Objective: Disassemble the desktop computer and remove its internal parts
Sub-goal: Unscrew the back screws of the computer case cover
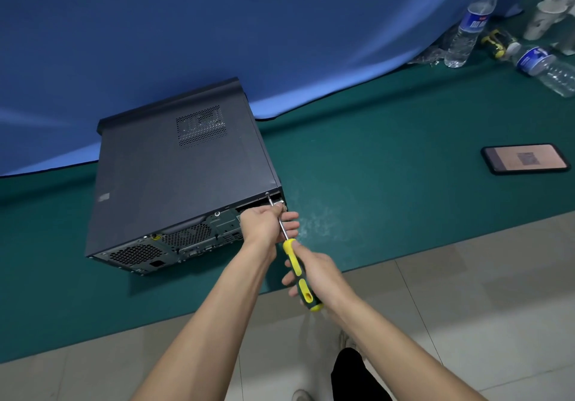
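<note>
The computer (183, 176) lies on its side on the green mat (389, 151), cover on, so nearly everything remains. The right hand (314, 276) grips the screwdriver (292, 254), tip at a rear corner screw (267, 194); the left hand (267, 223) apparently steadies the shaft.

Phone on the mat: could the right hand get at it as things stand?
Probably yes, once free. The phone lies in the open on the green mat with nothing between, but the right hand grips the screwdriver, whose tip is at the computer case.
</note>
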`<state>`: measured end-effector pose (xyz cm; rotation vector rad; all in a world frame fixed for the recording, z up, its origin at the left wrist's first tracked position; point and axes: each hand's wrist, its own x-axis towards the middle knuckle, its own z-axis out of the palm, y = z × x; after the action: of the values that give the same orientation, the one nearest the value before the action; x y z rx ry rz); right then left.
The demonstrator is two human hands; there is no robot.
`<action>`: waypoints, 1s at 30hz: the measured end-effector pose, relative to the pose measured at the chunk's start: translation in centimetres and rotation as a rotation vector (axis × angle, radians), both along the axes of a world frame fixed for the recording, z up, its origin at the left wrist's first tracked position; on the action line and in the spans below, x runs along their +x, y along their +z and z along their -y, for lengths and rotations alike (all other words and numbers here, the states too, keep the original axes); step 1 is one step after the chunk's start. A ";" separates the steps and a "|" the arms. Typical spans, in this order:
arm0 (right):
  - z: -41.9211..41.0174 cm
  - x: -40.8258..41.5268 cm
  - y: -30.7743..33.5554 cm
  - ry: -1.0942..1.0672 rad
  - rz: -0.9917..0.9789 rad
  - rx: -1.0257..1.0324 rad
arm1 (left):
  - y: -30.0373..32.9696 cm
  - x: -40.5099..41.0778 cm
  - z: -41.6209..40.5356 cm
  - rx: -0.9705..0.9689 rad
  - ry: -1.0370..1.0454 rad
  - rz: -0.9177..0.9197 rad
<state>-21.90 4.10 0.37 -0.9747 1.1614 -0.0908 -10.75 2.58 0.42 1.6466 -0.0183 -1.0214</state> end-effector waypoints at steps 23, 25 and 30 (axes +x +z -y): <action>0.5 0.7 0.6 -0.024 0.081 -0.033 | 0.9 0.8 -0.8 0.038 -0.069 0.004; 0.4 0.8 0.6 -0.022 0.072 -0.019 | 1.0 0.9 -0.8 0.048 -0.061 0.014; 0.7 0.7 1.1 0.056 0.126 0.129 | 0.8 0.6 -0.5 0.004 -0.028 -0.048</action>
<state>-21.18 3.42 1.49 -0.8744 1.0108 -0.0313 -10.15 3.04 1.19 1.6286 -0.0073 -1.0826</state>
